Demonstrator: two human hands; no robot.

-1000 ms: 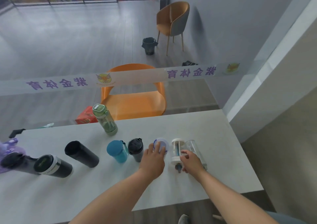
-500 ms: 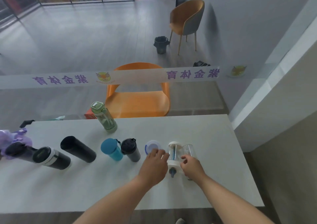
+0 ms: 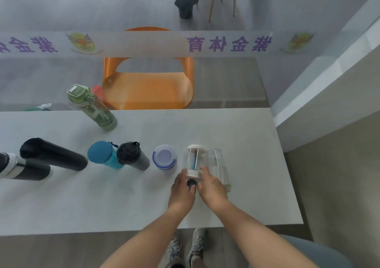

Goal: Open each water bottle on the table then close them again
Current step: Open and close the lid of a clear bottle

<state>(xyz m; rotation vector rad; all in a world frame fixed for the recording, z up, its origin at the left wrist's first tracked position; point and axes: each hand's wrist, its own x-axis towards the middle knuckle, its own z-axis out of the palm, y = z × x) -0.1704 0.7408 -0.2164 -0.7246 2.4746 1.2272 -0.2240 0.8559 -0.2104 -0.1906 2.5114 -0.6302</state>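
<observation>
Head view: your left hand has left the blue-lidded bottle; both hands, right hand included, now clamp fingers on the upright clear bottle.

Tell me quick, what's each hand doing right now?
Left hand: closed on the clear bottle, near its base.
Right hand: gripping the same bottle's base.

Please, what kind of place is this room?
Probably a sports or fitness venue's lounge, though that is a guess. A glass partition carries a banner with Chinese characters for a sports brand, orange chairs stand on an open floor, and a white table holds bottles.
</observation>
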